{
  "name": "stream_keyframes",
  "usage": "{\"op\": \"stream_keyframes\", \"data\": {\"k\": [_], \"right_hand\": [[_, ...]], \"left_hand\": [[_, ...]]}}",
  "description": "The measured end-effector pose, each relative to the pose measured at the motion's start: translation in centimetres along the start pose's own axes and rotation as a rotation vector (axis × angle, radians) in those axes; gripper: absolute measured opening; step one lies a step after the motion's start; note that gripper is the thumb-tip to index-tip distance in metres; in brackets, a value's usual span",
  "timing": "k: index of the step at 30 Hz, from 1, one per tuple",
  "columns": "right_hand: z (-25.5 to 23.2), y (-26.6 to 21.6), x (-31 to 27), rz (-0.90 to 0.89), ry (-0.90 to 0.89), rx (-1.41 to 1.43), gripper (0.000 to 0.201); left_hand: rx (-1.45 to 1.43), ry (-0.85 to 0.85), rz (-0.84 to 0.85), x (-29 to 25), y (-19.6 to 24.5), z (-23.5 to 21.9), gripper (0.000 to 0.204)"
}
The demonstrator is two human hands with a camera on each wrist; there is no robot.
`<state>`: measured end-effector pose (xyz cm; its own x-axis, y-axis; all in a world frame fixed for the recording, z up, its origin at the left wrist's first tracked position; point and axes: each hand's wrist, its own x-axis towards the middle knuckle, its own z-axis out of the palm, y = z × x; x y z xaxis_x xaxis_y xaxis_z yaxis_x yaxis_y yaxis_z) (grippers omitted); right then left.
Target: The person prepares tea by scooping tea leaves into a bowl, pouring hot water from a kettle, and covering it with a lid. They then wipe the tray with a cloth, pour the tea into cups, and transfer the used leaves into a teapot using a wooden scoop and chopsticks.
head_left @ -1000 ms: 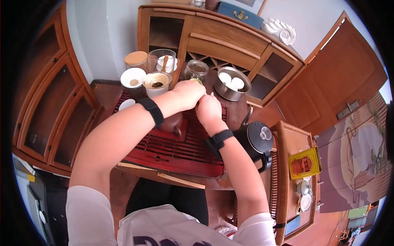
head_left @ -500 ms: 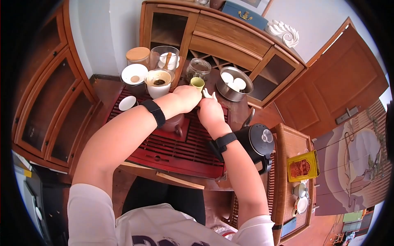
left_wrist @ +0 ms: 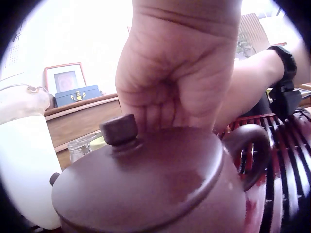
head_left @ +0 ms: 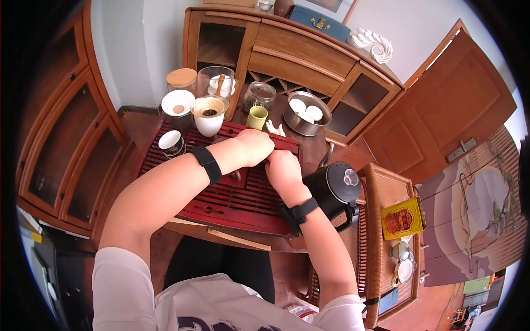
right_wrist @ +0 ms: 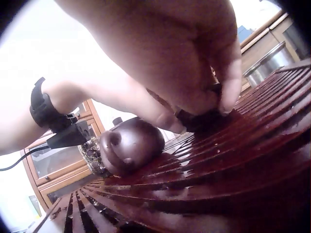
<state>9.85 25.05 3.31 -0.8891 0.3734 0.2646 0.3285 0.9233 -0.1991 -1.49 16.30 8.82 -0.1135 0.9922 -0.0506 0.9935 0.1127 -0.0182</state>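
1. Your left hand point(head_left: 255, 148) reaches in across the tray from the left, wrist bent down; the left wrist view shows its palm side, fingers bent away. One fingertip sits against or just beside the small dark object, and you cannot tell whether it grips.
2. Your right hand point(head_left: 284, 170) comes up from the near right, close beside the left, with its fingers nearly closed, pinching the small dark object point(right_wrist: 199, 121) low over the slats. What the object is cannot be told.
3. That object is at the far right part of the red slatted tea tray point(head_left: 234, 215), under your hands.
4. The brown clay teapot point(left_wrist: 141, 170) stands under your left forearm, lid on, its handle towards your right arm.
5. Beyond your knuckles, the green cup point(head_left: 257, 117) and white figurine point(head_left: 274, 128) stand near the tray's far edge; the steel pot point(head_left: 312, 129) is farther right.
6. The black kettle point(head_left: 338, 185) stands just right of your right wrist, tight on that side.
7. Past your left forearm are the white pitcher point(head_left: 208, 125) and patterned cup point(head_left: 175, 148).
8. Your widest room is nearward, over slats to the tray's front edge.
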Motion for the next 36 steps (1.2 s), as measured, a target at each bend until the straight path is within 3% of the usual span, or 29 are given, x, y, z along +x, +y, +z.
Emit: {"op": "stream_keyframes", "data": {"k": [6,9,12,14,16,25,36], "right_hand": [[-0.8,-0.7,-2.0,-0.021,-0.005,-0.020,0.007],[-1.4,-0.8,-2.9,-0.072,-0.050,-0.057,0.009],[-2.7,-0.3,-1.9,-0.076,-0.080,-0.072,0.009],[-3.7,0.3,-0.7,-0.085,-0.006,-0.113,0.010],[-4.5,0.8,1.2,0.018,-0.024,-0.213,0.011],[-1.8,2.9,3.4,0.118,-0.077,-0.205,0.010],[-2.7,1.7,1.2,0.015,-0.106,-0.242,0.010]], "left_hand": [[0.005,0.012,0.042,-1.0,0.9,-0.1,0.011],[0.014,-0.115,0.079,-1.1,1.3,-0.7,0.012],[-0.016,-0.056,0.140,-0.8,0.9,-0.8,0.011],[0.002,0.148,0.102,0.2,0.2,-1.1,0.011],[0.005,0.245,0.117,1.8,-0.6,-1.3,0.013],[-0.013,0.110,0.079,5.4,-1.8,0.3,0.014],[0.015,0.072,0.186,4.0,-1.2,0.1,0.011]]}}
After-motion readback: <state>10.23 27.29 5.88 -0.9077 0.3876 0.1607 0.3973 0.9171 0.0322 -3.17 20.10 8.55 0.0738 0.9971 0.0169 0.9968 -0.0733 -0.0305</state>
